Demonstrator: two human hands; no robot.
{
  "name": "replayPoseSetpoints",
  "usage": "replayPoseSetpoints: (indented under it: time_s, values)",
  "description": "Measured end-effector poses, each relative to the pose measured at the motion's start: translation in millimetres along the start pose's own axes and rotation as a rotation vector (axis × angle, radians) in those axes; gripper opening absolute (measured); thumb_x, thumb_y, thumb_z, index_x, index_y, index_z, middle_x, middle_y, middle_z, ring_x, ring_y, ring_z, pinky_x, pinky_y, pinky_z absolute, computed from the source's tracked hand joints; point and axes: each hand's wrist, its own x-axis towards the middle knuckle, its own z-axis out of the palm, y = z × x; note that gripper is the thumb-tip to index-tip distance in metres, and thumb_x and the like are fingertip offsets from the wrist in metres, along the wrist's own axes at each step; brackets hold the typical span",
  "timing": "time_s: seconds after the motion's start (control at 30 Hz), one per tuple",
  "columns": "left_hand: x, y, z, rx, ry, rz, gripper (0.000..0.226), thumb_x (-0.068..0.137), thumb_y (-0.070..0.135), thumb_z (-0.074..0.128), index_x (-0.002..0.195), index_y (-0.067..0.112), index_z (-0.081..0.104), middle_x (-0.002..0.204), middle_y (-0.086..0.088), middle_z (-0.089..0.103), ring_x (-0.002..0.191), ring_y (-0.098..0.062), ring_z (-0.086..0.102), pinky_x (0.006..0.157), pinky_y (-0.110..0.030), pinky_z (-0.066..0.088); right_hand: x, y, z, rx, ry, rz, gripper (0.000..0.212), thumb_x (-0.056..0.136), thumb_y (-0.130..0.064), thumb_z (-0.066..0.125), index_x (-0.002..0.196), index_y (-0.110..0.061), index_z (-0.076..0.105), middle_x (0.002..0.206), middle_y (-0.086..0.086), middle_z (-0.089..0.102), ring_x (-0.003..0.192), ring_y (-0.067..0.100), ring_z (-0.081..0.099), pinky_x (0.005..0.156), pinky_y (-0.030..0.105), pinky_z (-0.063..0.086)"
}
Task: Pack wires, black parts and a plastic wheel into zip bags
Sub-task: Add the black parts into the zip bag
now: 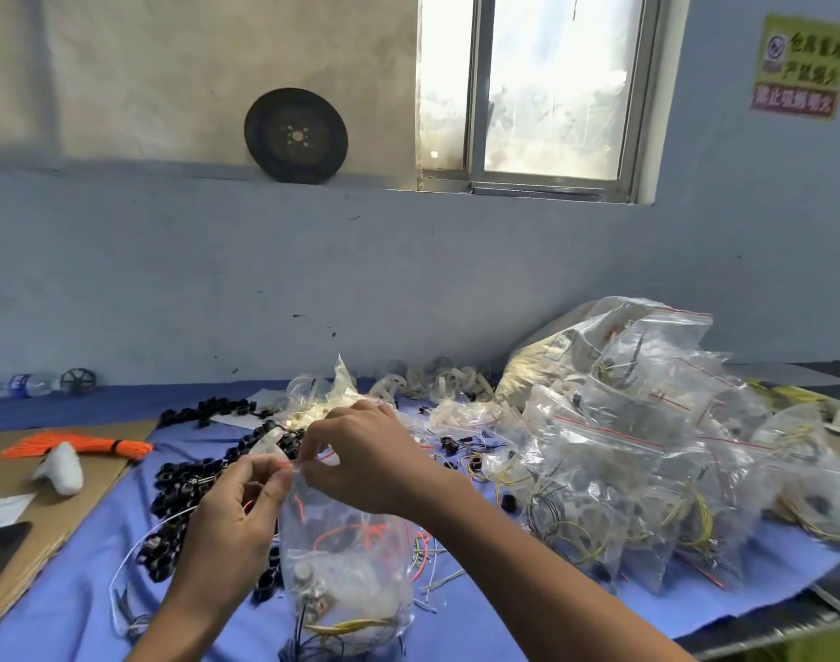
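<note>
A clear zip bag [346,570] hangs upright over the blue cloth [504,628], holding orange and yellow wires, a pale wheel and small parts. My left hand [231,523] and my right hand [365,458] both pinch the bag's top strip, fingertips nearly touching at the seal. Loose black parts [184,489] lie in a heap to the left of the bag. White plastic wheels [437,382] are strewn at the back of the cloth.
A big pile of filled zip bags [647,437] takes up the right side. At the left, a cardboard sheet [40,508] carries a bundle of orange wires [78,444] and a white object [62,468]. A water bottle [31,384] lies by the wall.
</note>
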Motion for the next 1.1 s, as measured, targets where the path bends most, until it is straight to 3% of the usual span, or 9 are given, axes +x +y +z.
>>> replayPoseSetpoints:
  time_s: [0.2,0.3,0.47,0.67,0.9,1.1]
  values:
    - [-1,5,-1,-0.012,0.008,-0.014,0.012,0.086,0.047,0.056,0.093,0.043,0.064,0.088,0.012,0.072,0.079,-0.005,0.066,0.068,-0.032,0.054,7,-3,8,0.054,-0.023,-0.034,0.017,0.088,-0.034,0.063,0.094,-0.020,0.071,0.095,0.000,0.072,0.092,0.025,0.064,0.084,0.038,0.049]
    - [-1,4,-3,0.014,0.011,-0.012,0.008,0.089,0.044,0.058,0.093,0.046,0.064,0.087,0.014,0.071,0.076,-0.004,0.065,0.063,-0.022,0.053,9,-3,13,0.057,-0.002,-0.040,0.017,0.086,-0.033,0.063,0.091,-0.019,0.070,0.091,0.002,0.072,0.088,0.026,0.064,0.079,0.037,0.050]
    - [-2,2,-8,0.060,0.006,-0.006,0.016,0.083,0.053,0.056,0.098,0.048,0.063,0.087,0.015,0.072,0.077,-0.005,0.067,0.066,-0.028,0.055,10,-4,21,0.013,0.032,-0.094,0.019,0.088,-0.032,0.061,0.096,-0.017,0.070,0.094,0.004,0.070,0.088,0.026,0.062,0.079,0.038,0.048]
    - [1,-1,-12,0.008,-0.005,-0.034,0.012,0.084,0.048,0.060,0.094,0.044,0.066,0.090,0.011,0.073,0.081,-0.006,0.068,0.075,-0.040,0.058,8,1,22,0.076,0.010,-0.069,0.019,0.089,-0.031,0.061,0.099,-0.016,0.070,0.095,0.003,0.071,0.086,0.025,0.063,0.074,0.038,0.051]
    - [0,4,-8,0.003,-0.007,-0.045,0.007,0.096,0.026,0.062,0.094,0.031,0.067,0.089,0.010,0.072,0.081,-0.006,0.068,0.076,-0.041,0.058,10,3,20,0.235,-0.054,0.048,0.014,0.084,-0.026,0.069,0.093,-0.017,0.072,0.091,0.002,0.073,0.085,0.021,0.066,0.077,0.040,0.054]
    - [-2,8,-7,-0.003,-0.006,-0.047,0.007,0.096,0.024,0.062,0.095,0.029,0.067,0.089,0.011,0.072,0.082,-0.006,0.068,0.074,-0.032,0.057,8,4,18,0.252,-0.060,0.041,0.013,0.085,-0.025,0.070,0.094,-0.016,0.073,0.093,0.002,0.073,0.087,0.022,0.066,0.078,0.040,0.053]
